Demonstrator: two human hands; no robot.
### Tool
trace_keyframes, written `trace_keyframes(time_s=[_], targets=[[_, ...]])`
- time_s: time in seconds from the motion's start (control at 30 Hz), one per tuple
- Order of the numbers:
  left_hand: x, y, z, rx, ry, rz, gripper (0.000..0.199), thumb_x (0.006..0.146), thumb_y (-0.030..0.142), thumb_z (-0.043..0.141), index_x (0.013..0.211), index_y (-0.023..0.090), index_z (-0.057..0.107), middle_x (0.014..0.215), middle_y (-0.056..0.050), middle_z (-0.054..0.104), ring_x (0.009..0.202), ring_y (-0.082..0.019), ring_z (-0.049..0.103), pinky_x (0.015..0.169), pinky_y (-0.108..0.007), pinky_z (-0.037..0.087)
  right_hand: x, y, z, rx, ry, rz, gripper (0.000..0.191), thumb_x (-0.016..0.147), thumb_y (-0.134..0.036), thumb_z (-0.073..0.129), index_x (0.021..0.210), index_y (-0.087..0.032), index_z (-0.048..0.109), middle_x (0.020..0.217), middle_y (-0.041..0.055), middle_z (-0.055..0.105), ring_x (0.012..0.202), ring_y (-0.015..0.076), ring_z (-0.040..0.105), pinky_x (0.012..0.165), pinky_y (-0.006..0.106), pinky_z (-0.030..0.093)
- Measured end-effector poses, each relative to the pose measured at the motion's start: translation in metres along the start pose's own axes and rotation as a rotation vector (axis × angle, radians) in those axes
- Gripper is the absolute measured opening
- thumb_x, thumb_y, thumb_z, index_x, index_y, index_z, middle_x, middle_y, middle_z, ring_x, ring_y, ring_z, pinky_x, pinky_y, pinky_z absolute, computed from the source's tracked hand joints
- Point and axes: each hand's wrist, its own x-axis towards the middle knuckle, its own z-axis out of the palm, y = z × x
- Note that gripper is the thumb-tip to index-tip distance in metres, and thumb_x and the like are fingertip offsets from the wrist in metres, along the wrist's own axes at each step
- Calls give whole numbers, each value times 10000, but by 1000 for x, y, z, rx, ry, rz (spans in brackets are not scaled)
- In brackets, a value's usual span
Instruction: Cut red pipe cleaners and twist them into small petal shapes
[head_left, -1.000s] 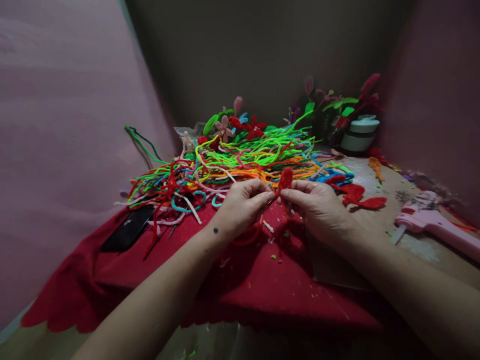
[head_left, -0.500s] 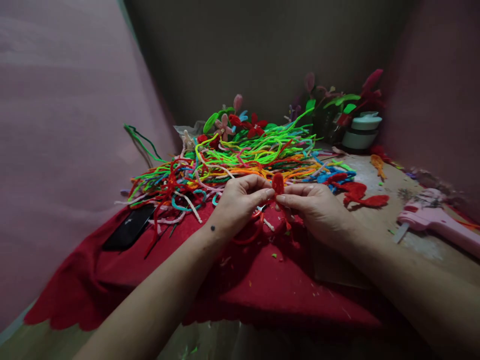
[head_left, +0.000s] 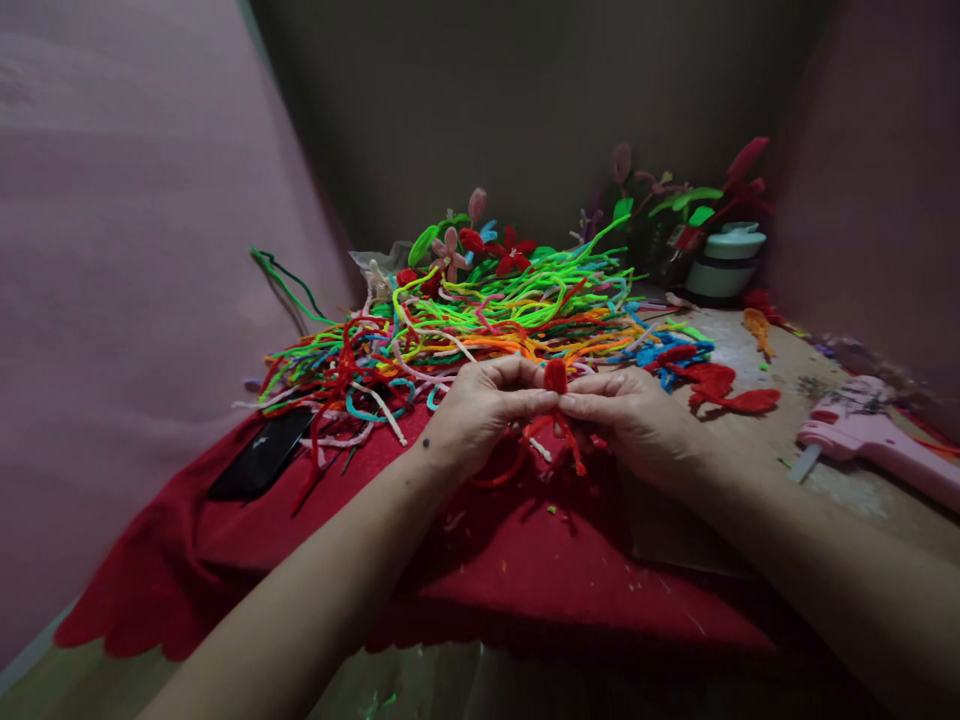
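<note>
Between my two hands is a red fuzzy pipe-cleaner petal [head_left: 556,376], its rounded end pointing up and its thin ends hanging below the fingers. My left hand [head_left: 491,408] pinches it from the left between thumb and forefinger. From the other side my right hand [head_left: 626,408] pinches the same piece, and the two thumb tips almost meet. Behind the hands spreads a heap of many-coloured pipe cleaners [head_left: 517,305]. Several finished red petals [head_left: 720,388] lie to the right of my right hand.
A black phone [head_left: 262,455] lies on the red cloth [head_left: 480,570] at the left. To the right are a pink glue gun [head_left: 862,435] and an orange piece [head_left: 759,332]. A pale lidded container [head_left: 724,265] stands at the back, near pipe-cleaner flowers [head_left: 514,250].
The petal has sunk slightly and less of it shows above my thumbs. Its hanging ends show more plainly below, and both thumbs have moved closer together on it.
</note>
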Motion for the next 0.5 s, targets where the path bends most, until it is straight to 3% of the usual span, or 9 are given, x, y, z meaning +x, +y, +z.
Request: trace_keyframes(time_s=[0.13,0.3,0.5], targets=[[1,1,-1,-96,-33,-76,237,612,187,754,828,140,669,743,-7,643,630,-91,579,644,-231,445,-1,-2,2,-38,-23,2,275,704,-318,663,500,-148,592,459,-10,514,410,79,406,430,236,298],[2,0,0,-121,4,-41,160,610,186,760,726,129,666,616,7,615,547,-80,555,585,-223,443,-2,-1,1,58,-64,49,213,700,-284,669,544,-149,619,503,-2,543,438,94,450,448,242,348],[3,1,2,-206,-12,-81,198,584,192,780,727,109,670,615,0,618,529,-67,554,556,-196,441,0,0,-1,115,-147,97,246,705,-304,681,541,-126,637,477,16,563,419,88,465,444,237,341]])
